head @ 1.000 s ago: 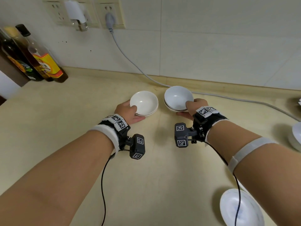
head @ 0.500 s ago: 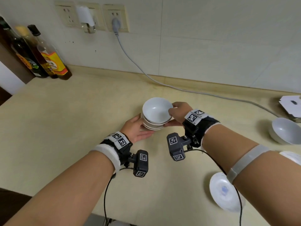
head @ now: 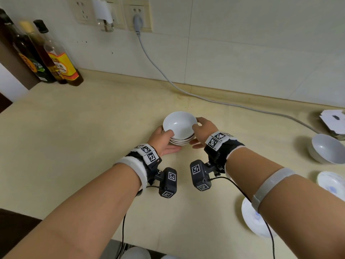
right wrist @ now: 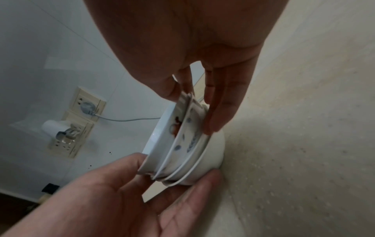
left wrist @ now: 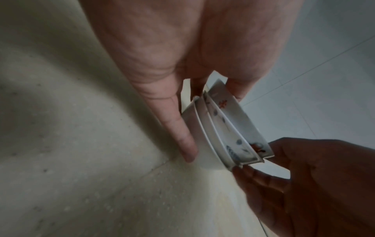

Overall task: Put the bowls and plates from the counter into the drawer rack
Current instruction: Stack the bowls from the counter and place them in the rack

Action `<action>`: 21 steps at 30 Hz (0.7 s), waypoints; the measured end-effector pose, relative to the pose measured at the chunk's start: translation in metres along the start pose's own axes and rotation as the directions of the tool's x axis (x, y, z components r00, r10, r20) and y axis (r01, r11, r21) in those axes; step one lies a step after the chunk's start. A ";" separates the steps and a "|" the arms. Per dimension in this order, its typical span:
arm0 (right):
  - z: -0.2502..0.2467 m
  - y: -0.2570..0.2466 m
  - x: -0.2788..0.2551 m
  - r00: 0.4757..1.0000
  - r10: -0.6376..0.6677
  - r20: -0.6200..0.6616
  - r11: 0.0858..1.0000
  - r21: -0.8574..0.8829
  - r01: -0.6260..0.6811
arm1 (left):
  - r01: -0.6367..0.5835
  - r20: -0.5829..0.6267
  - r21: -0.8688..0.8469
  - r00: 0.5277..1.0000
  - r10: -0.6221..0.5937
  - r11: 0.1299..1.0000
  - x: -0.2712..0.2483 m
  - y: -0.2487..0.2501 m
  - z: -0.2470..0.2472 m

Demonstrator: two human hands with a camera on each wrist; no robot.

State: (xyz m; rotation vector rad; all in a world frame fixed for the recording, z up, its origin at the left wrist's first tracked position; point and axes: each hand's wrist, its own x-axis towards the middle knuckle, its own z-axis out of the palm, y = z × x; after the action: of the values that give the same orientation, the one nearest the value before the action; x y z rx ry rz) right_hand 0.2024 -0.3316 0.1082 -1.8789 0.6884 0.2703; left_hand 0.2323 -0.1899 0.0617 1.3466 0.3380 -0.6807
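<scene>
A stack of several small white bowls [head: 180, 128] sits mid-counter, its rims slightly offset. My left hand [head: 170, 141] grips its left side, thumb on the top rim and fingers under the lowest bowl. My right hand [head: 196, 135] grips the right side the same way. The left wrist view shows blue and red painted marks on the outer walls of the stack [left wrist: 223, 128]. In the right wrist view the stack [right wrist: 182, 144] is at counter level; I cannot tell whether it touches the top.
A deeper white bowl [head: 325, 149], a patterned plate [head: 332, 184] and another plate [head: 252, 219], partly under my right forearm, lie to the right. Bottles [head: 56, 58] stand back left. A grey cable [head: 205, 98] runs along the wall. White rounded dishes [head: 136, 253] show below the counter's front edge.
The two separate piles of bowls are now one stack: my right hand carried its bowls left onto the left pile. Both hands now hold that stack.
</scene>
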 end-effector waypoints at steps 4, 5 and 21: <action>0.004 0.002 -0.009 0.989 0.112 0.091 0.987 0.105 -0.122 | -0.025 -0.002 -0.008 1.000 0.025 1.000 -0.005 -0.004 -0.002; 0.004 0.003 -0.012 0.986 0.135 0.100 0.981 0.129 -0.147 | -0.034 -0.005 -0.006 0.999 0.034 0.999 -0.009 -0.007 -0.003; 0.001 0.069 -0.129 0.885 0.126 0.448 0.991 -0.098 -0.091 | -0.144 -0.121 0.048 0.981 0.149 0.988 -0.192 -0.099 -0.027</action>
State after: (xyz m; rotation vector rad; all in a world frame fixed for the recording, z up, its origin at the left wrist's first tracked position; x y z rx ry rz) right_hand 0.0585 -0.3060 0.1175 -1.7569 0.4642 0.7907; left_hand 0.0273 -0.1220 0.0925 1.4398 0.3229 -0.4834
